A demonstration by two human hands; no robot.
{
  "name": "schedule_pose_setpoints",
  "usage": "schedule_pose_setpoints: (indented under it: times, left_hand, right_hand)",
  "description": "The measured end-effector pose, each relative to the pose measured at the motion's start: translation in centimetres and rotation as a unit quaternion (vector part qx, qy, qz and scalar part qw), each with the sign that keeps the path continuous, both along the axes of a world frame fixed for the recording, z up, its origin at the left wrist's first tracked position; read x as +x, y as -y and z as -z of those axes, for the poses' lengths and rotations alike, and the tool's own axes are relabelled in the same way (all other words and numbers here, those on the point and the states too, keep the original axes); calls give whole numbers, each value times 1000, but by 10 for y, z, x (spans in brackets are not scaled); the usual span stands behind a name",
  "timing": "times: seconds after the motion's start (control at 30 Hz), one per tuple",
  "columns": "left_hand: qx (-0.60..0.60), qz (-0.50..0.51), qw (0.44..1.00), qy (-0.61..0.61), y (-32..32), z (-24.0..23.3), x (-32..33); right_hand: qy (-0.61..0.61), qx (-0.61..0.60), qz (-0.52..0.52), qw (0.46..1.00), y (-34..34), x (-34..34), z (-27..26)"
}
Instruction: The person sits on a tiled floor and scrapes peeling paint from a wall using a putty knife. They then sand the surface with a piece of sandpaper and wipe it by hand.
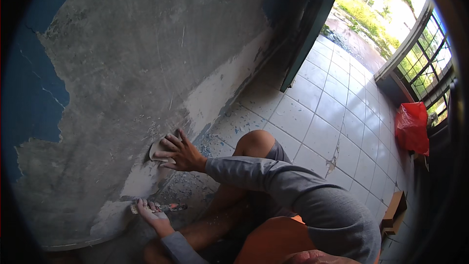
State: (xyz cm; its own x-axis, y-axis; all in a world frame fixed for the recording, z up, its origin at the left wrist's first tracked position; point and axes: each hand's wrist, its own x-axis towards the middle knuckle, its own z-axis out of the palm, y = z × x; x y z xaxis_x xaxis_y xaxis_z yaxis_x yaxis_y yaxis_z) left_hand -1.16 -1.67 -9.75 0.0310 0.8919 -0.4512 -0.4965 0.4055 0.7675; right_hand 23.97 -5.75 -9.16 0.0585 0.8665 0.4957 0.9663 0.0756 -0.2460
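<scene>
My right hand (179,150) lies with fingers spread over a pale flat pad (157,152), pressing it to the low part of the wall (121,73). Its underside faces the wall and is hidden. Lower down, my left hand (154,216) grips a putty knife (161,208) by its paint-spattered handle. The blade is close to the wall; I cannot tell if it touches. A whitish band of filler (209,91) runs along the wall's foot, passing beneath both hands. Grey render shows above it, bordered by ragged blue paint (33,91).
Paint flakes and debris (187,187) litter the white tiled floor (322,113) along the wall. A dark door edge (304,36) stands by a bright doorway. To the right are a red plastic bag (412,128) and a cardboard box (395,211). My bent knee (256,141) is near the wall.
</scene>
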Motion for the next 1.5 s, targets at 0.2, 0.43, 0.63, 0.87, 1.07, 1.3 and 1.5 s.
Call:
schedule_pose_setpoints:
  times: [0.2, 0.43, 0.63, 0.87, 1.07, 1.3, 1.5]
  left_hand:
    - [6, -21, 1000, -7, 2, -8, 3]
    - [14, -4, 1000, 19, 5, -13, 5]
    - [-2, -19, 1000, 21, 3, -12, 5]
    - [16, 1, 1000, 25, 2, -4, 2]
    - [2, -14, 1000, 17, 5, -7, -3]
    - [-6, -27, 1000, 8, -4, -9, -5]
    - [-13, -12, 1000, 12, 7, -16, 7]
  right_hand:
    - [2, 93, 15, 996, -9, -16, -13]
    - [96, 112, -10, 989, -5, -30, -10]
    - [2, 32, -72, 997, -5, -31, 9]
    - [74, -10, -28, 997, 3, -24, 26]
    - [99, 90, -5, 991, -1, -31, -2]
    - [4, 25, -88, 996, -11, -38, -5]
    - [112, -15, -29, 993, -3, -18, 39]
